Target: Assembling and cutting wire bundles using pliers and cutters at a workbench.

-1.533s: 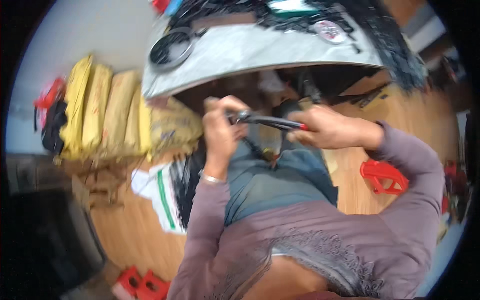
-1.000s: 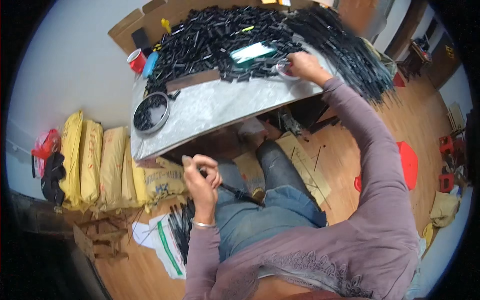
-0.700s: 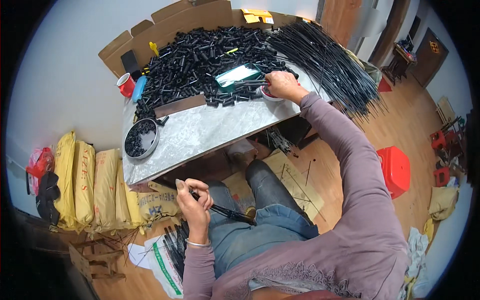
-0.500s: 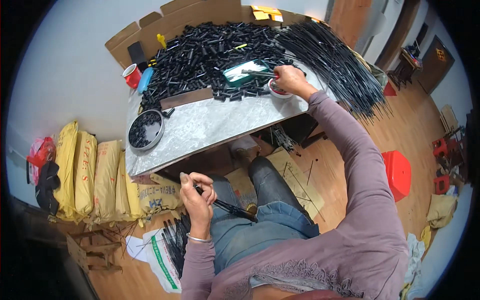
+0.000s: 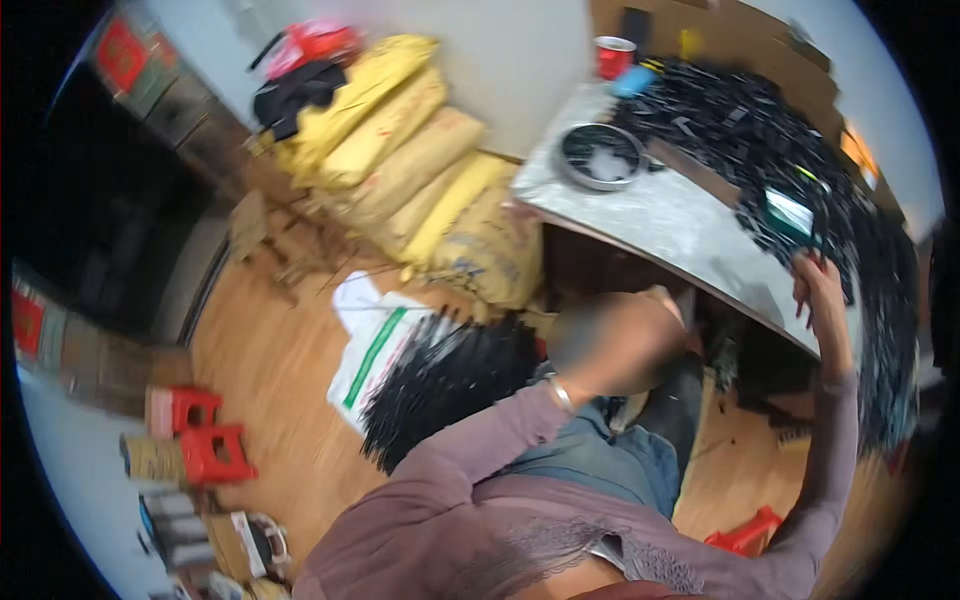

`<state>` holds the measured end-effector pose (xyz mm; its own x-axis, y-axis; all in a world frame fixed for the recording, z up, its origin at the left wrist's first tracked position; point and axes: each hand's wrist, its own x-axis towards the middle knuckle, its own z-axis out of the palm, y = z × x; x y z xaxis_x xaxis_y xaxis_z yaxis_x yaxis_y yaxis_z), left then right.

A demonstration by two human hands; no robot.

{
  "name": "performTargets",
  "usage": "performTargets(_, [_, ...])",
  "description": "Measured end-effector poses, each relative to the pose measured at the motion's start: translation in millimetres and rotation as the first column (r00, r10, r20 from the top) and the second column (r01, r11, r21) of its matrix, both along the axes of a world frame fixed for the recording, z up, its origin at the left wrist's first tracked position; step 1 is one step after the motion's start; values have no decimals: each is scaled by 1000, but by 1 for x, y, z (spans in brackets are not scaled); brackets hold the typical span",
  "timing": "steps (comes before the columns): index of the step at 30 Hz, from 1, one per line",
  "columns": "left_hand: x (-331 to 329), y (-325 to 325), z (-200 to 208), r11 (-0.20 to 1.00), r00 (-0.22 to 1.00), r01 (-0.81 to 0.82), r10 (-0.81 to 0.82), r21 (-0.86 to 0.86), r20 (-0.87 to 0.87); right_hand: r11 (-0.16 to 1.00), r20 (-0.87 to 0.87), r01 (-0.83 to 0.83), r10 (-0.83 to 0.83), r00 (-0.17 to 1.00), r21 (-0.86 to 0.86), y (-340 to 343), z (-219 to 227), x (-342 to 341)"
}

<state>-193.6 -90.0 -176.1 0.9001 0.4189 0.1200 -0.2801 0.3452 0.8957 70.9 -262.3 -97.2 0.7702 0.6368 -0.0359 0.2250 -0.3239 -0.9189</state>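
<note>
My left hand (image 5: 625,340) is smeared over my lap, in front of the table's near edge; its fingers and anything in them cannot be made out. At the table's right end, my right hand (image 5: 826,300) is closed on a tool with red handles (image 5: 806,308), whose working end is too blurred to name. Just beyond that hand lies a green tray (image 5: 790,214) with white pieces in it. Short black tubes (image 5: 735,120) are heaped over the back of the grey table (image 5: 690,225).
A round tin (image 5: 602,157) partly filled with black pieces stands near the table's left end, by a red cup (image 5: 614,58). Yellow sacks (image 5: 400,130) are stacked left of it. Long black rods (image 5: 450,385) lie on a white sack (image 5: 385,350) on the floor. Red stools (image 5: 215,452) stand far left.
The view has swung to the left, showing more floor and the sacks. My left hand has gone across my lap toward the table. My right hand has drawn back from the white tub.
</note>
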Motion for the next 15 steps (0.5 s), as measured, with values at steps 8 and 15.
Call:
performTargets(8, [-11,-3,2,982,989,-142,144,-124,10,933,-92,-289,314,945,213,78,-26,-134])
performTargets(15, [-21,7,6,972,977,-198,206,-126,55,864,80,-350,345,935,363,101,-56,-159])
